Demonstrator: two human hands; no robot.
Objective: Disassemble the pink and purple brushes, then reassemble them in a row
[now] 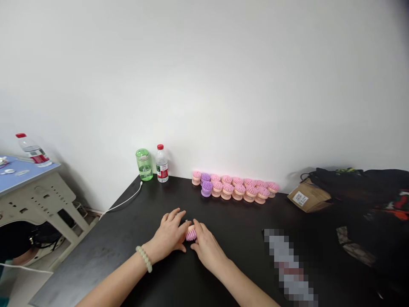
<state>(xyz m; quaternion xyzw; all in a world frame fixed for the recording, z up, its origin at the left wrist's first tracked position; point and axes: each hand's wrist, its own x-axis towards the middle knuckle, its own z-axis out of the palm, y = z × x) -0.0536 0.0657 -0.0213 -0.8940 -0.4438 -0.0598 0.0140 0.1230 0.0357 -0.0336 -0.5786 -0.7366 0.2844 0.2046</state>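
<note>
A small round brush (191,233) with pink bristles lies between my two hands on the black table (172,281), its bristles facing down toward me. My left hand (171,232), with a pale bead bracelet at the wrist, curls its fingers at the brush's left side. On the other side, my right hand (206,245) has its fingers and thumb around the brush's right edge. Two rows of similar brushes (238,191), mostly pink, stand near the wall. Two purple ones (206,188) are toward their left end.
A green bottle (145,165) and a red-capped bottle (162,164) stand at the back left, by a white cable (123,202). At the right are a brown paper bag (309,196), dark fabric (367,213) and a blurred-out strip (289,266).
</note>
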